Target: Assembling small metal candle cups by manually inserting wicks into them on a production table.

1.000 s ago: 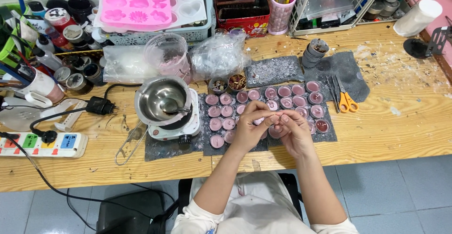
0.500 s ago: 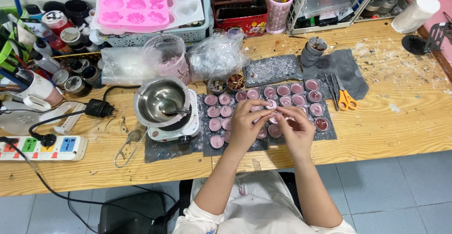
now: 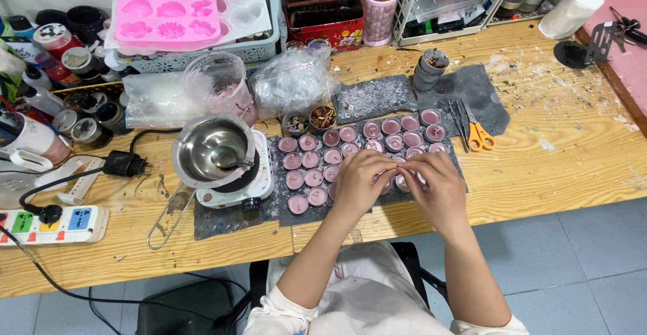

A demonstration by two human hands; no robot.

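Note:
Several small tins of pink wax (image 3: 317, 155) stand in rows on a dark grey mat (image 3: 283, 210) on the wooden bench. My left hand (image 3: 360, 181) and my right hand (image 3: 435, 185) meet over the front middle of the rows, fingertips pinched together around something small that I cannot make out. Both hands cover the tins beneath them. A steel melting pot (image 3: 212, 147) with a spoon in it sits on a small white hotplate (image 3: 232, 192) just left of the tins.
Orange-handled scissors (image 3: 477, 131) lie right of the tins. Pink and white silicone moulds (image 3: 168, 6) top a basket at the back. A clear measuring jug (image 3: 216, 82), plastic bags (image 3: 293, 79), stacked cups (image 3: 430, 69), jars at left and a power strip (image 3: 50, 224) surround the work area.
My hands have stayed over the same tins, fingers shifting slightly closer together. The camera view has tilted a little; nothing else has moved.

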